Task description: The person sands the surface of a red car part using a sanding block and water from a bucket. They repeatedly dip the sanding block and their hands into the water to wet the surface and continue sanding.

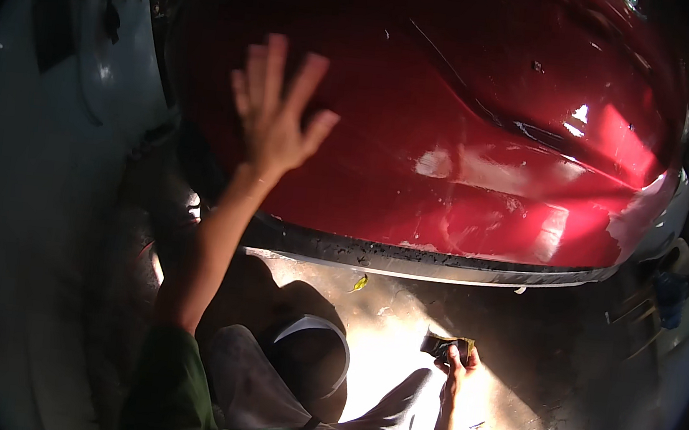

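A red car body panel (350, 157) fills the upper middle, with scuffed, paler patches (492, 172) on its right half and a dark strip with a light edge along its bottom. My left hand (279, 120) is raised in front of the panel's left side, fingers spread and nothing in them. Whether its palm touches the paint I cannot tell. Lower down on the right, over the sunlit floor, my right hand (463, 360) pinches a small, dark, folded-looking piece (437, 345) with a yellowish edge. Its exact kind does not show.
My bent knees (248, 373) are below the panel, near a pale curved rim (341, 345) around a dark area. A yellow-green leaf (360, 284) lies on the floor (402, 305). Bluish items (672, 296) stand at the far right. A pale wall (41, 149) runs along the left.
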{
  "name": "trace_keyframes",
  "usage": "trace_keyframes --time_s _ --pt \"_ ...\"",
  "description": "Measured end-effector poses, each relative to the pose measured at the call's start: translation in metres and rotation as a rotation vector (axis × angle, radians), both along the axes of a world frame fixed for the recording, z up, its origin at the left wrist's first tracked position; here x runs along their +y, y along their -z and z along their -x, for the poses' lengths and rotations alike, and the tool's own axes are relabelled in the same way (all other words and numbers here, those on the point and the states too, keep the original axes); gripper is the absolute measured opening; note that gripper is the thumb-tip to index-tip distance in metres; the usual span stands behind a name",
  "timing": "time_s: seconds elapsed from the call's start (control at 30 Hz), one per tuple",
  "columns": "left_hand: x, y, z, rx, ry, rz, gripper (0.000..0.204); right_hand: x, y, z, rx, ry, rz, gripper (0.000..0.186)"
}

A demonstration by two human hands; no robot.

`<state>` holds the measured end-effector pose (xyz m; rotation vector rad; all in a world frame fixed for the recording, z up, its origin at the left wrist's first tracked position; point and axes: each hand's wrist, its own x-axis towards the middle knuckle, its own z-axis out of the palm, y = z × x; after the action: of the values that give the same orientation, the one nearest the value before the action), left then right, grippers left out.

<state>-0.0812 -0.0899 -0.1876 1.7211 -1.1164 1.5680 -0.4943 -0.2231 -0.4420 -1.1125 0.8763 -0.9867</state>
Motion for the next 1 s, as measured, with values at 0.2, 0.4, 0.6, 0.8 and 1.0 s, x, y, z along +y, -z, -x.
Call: trace_keyframes --time_s 0.2,0.4,0.6,0.8,1.0 --pt "0.069 0.090 -0.030 0.627 0.017 0.275 0.073 0.031 0.082 -0.034 -0.150 -0.077 0.149 0.031" --pt "0.079 0.178 0.164 0.602 0.263 -0.866 0.061 0.084 0.009 -0.097 0.117 -0.422 0.453 0.050" --pt "0.106 0.218 0.180 1.600 0.927 -0.101 0.025 0.102 -0.034 -0.102 0.029 -0.615 0.289 0.048" --pt "0.110 0.200 0.177 1.522 0.923 0.012 0.020 0.102 -0.040 -0.094 -0.059 -0.703 0.178 0.023" --pt "0.116 0.195 0.165 1.526 0.952 0.095 0.012 0.103 -0.092 -0.096 0.144 -0.633 0.289 0.024"
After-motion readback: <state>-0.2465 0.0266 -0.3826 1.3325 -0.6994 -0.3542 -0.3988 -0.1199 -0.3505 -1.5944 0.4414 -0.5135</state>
